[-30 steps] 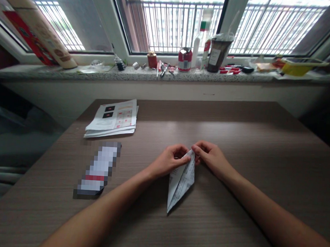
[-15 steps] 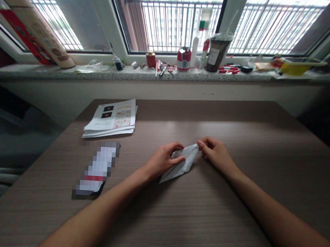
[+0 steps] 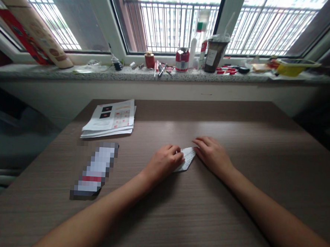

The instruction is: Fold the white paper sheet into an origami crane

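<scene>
A small folded sheet of printed paper point(image 3: 189, 154) lies low over the wooden table, its pointed end to the right. My left hand point(image 3: 167, 159) covers the paper's left part, fingers curled and closed on it, so that part is hidden. At the right tip of the paper is my right hand point(image 3: 212, 150). Its fingers are stretched out, with a gap between thumb and forefinger, and the lower fingertip is at the paper's corner; whether it presses on it I cannot tell.
A stack of printed sheets point(image 3: 111, 116) lies at the table's back left, with a blurred-out phone point(image 3: 96, 169) in front of it. Along the stone windowsill point(image 3: 140, 75) stand a red can point(image 3: 182, 59), a lidded drink cup point(image 3: 214, 55), bottles and small tools.
My left hand has rolled over the paper, covering more of it, and the paper lies flatter. My right fingers have loosened from a pinch at the tip and straightened.
</scene>
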`<state>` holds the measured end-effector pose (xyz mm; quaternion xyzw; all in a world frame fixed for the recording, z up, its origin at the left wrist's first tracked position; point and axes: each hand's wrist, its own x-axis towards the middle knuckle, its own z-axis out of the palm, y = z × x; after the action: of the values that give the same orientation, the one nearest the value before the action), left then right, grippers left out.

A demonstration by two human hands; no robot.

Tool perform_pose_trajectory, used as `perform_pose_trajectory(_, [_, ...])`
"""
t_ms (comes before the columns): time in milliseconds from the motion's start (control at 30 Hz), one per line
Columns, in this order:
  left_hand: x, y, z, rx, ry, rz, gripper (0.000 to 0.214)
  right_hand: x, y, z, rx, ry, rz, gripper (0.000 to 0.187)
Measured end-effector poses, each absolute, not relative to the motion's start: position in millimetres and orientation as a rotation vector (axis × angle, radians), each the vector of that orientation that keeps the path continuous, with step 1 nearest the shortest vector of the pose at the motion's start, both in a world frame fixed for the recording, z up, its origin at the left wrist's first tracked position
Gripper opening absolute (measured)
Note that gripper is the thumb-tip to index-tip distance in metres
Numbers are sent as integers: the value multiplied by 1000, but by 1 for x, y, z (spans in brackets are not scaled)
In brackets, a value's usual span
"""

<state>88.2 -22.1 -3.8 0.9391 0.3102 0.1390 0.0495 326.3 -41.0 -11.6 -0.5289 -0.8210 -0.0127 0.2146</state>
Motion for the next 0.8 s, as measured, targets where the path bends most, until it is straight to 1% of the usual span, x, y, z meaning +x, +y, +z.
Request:
perform_pose_trajectory(100, [90,-31,-2,2944,950,340,28,317,-49,-16,-1321,-2454,-38,47])
perform_pose_trajectory(233, [84,-44,-6,2959,971,291,37,311,-55,-27,-1275,-2591,-7,55])
perform_pose_trajectory(433, [63,-60,-10,2918,874,228,47,314,-55,-33,-1314,-2602,56,58])
perform_pose_trajectory(500, [56,-64,-10,2892,876,184,59,314,-55,-32,-1309,-2596,68,57])
perform_pose_trajectory(567, [51,-68,-11,2859,869,155,66,314,-55,-30,-1299,-2595,61,57])
perform_pose_trajectory(800, [47,-67,-18,2797,862,101,72,303,-58,-24,-1183,-2658,15,66])
